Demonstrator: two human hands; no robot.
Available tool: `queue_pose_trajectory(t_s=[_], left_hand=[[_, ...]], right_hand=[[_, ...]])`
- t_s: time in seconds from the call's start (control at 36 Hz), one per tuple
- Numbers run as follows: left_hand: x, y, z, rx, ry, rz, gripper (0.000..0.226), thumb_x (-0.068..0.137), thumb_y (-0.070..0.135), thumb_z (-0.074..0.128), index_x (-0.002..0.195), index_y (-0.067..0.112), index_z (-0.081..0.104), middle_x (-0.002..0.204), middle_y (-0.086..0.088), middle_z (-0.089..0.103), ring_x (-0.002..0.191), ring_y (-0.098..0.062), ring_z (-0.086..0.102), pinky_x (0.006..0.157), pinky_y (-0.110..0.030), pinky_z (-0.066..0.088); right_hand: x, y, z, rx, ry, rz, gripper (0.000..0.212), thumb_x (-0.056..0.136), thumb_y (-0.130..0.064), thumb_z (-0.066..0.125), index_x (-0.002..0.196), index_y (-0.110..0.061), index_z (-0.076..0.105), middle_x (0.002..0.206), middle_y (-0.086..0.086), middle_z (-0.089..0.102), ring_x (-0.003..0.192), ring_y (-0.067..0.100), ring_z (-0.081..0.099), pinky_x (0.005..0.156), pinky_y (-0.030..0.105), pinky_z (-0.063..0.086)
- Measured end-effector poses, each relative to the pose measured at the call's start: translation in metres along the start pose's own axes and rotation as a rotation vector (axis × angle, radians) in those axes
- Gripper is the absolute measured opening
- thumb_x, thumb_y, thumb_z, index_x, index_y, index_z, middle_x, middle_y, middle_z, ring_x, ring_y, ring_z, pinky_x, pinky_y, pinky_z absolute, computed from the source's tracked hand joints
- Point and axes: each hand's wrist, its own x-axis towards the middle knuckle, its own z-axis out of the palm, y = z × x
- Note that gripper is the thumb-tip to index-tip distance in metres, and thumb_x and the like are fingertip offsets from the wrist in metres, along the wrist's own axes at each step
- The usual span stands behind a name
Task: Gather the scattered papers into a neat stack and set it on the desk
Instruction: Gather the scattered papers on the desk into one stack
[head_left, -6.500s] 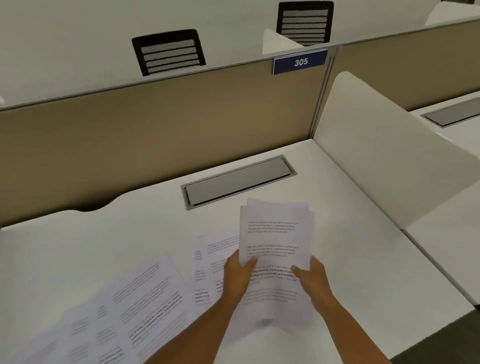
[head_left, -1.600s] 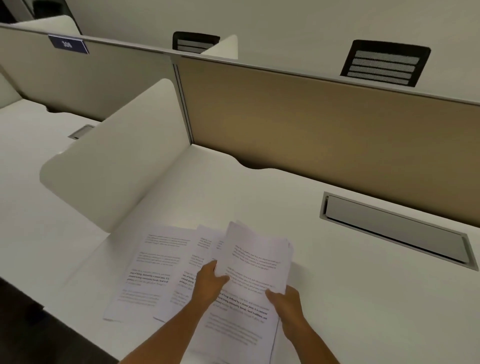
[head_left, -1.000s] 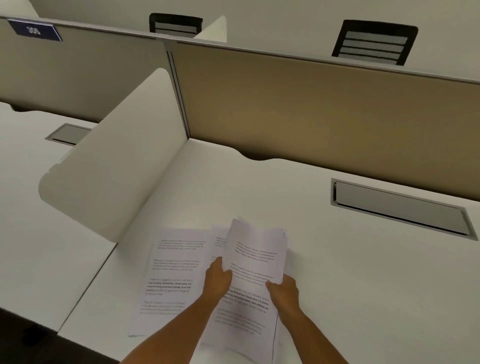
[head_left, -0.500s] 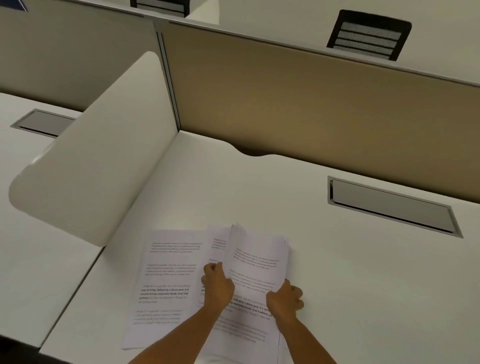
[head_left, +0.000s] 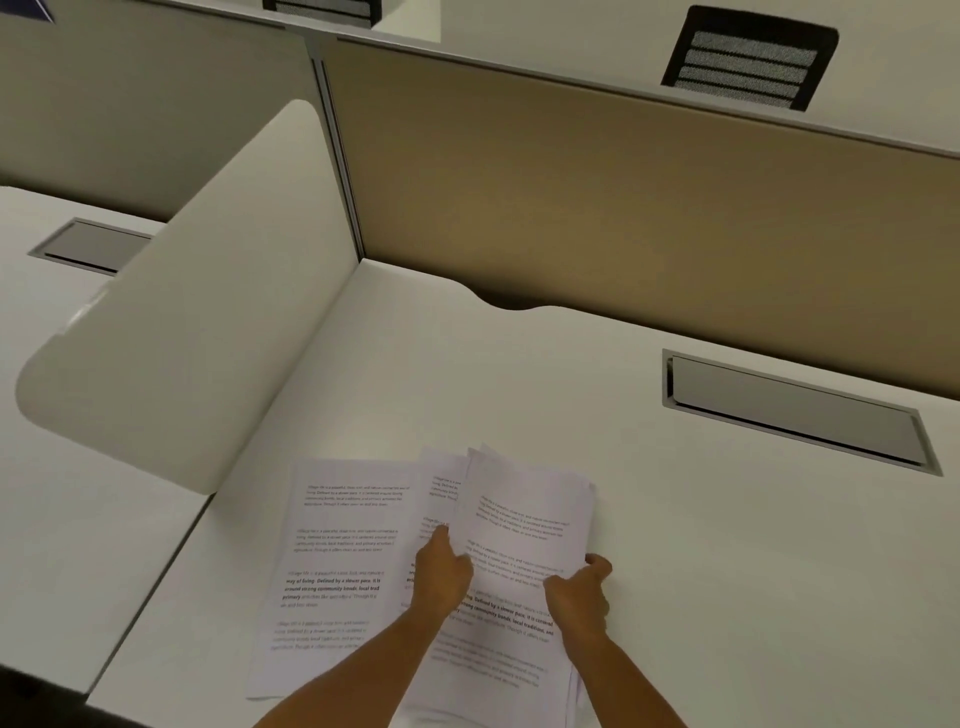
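A bundle of printed papers (head_left: 524, 519) lies low over the white desk (head_left: 727, 571), its sheets slightly fanned at the top. My left hand (head_left: 441, 574) grips the bundle's left edge, and my right hand (head_left: 579, 592) grips its right edge with curled fingers. A loose printed sheet (head_left: 337, 561) lies flat on the desk to the left of the bundle. Another sheet (head_left: 439, 488) peeks out between that sheet and the bundle, partly hidden under it.
A white curved side divider (head_left: 197, 322) rises at the left. A tan back partition (head_left: 623, 208) closes off the far side. A grey cable hatch (head_left: 789, 410) sits in the desk at the right. The desk's front edge runs close below the papers.
The view has swung to the desk's left end. My hands carried the bundle down next to the loose sheets, and my fingers have curled tighter on its edges.
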Motion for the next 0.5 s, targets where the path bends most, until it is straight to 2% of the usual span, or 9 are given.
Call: queue_pose_trajectory(t_s=[0.08,0.17,0.25,0.31,0.36,0.42,0.5], left_hand=[[-0.004,0.000,-0.002,-0.051,0.002,-0.022,0.044,0.092,-0.002,0.058,0.132,0.006,0.043,0.118,-0.012,0.065,0.086,-0.019,0.064,0.075,-0.030,0.061],[-0.007,-0.002,-0.005,-0.126,-0.002,-0.036,0.057,0.089,0.004,0.067,0.134,0.013,0.034,0.120,-0.009,0.060,0.096,-0.021,0.063,0.079,-0.029,0.057],[-0.010,-0.007,-0.008,-0.135,-0.047,0.001,0.052,0.088,0.007,0.070,0.135,0.011,0.048,0.124,-0.008,0.064,0.106,-0.022,0.065,0.092,-0.033,0.056],[-0.012,-0.010,-0.012,-0.107,-0.056,0.045,0.041,0.090,0.007,0.069,0.130,0.008,0.059,0.123,-0.011,0.068,0.100,-0.018,0.065,0.091,-0.028,0.055],[-0.014,-0.012,-0.017,-0.098,-0.045,0.062,0.037,0.091,0.007,0.067,0.128,0.007,0.062,0.120,-0.010,0.070,0.099,-0.018,0.066,0.089,-0.028,0.056],[-0.015,-0.013,-0.023,-0.105,-0.030,0.064,0.035,0.091,0.007,0.066,0.126,0.008,0.063,0.117,-0.008,0.071,0.095,-0.017,0.067,0.083,-0.024,0.057],[-0.016,-0.015,-0.034,-0.084,0.006,0.087,0.033,0.092,0.008,0.065,0.124,0.010,0.064,0.112,-0.005,0.071,0.082,-0.004,0.064,0.064,-0.007,0.051]], right_hand=[[-0.001,0.003,0.001,0.018,-0.019,-0.006,0.058,0.087,-0.009,0.059,0.138,-0.015,0.032,0.117,0.014,0.063,0.106,0.033,0.060,0.096,0.052,0.052],[-0.002,0.006,-0.001,0.075,-0.069,-0.042,0.045,0.087,-0.001,0.057,0.131,-0.007,0.048,0.116,0.013,0.066,0.102,0.031,0.063,0.094,0.047,0.054],[-0.005,0.011,-0.004,0.168,-0.113,-0.087,0.042,0.087,0.003,0.057,0.128,-0.005,0.054,0.111,0.012,0.067,0.097,0.028,0.065,0.081,0.035,0.057],[-0.008,0.014,-0.005,0.215,-0.140,-0.113,0.040,0.088,0.000,0.061,0.127,-0.008,0.053,0.104,0.005,0.066,0.094,0.023,0.064,0.079,0.032,0.055],[-0.011,0.016,-0.003,0.249,-0.171,-0.135,0.041,0.089,-0.002,0.064,0.127,-0.012,0.052,0.097,-0.004,0.063,0.092,0.019,0.063,0.082,0.032,0.054],[-0.015,0.015,0.000,0.265,-0.206,-0.149,0.041,0.089,-0.003,0.066,0.126,-0.013,0.053,0.098,-0.004,0.064,0.095,0.020,0.064,0.090,0.036,0.054],[-0.021,0.013,0.006,0.293,-0.252,-0.173,0.039,0.089,-0.002,0.068,0.125,-0.013,0.057,0.111,0.005,0.068,0.102,0.025,0.066,0.099,0.045,0.054]])
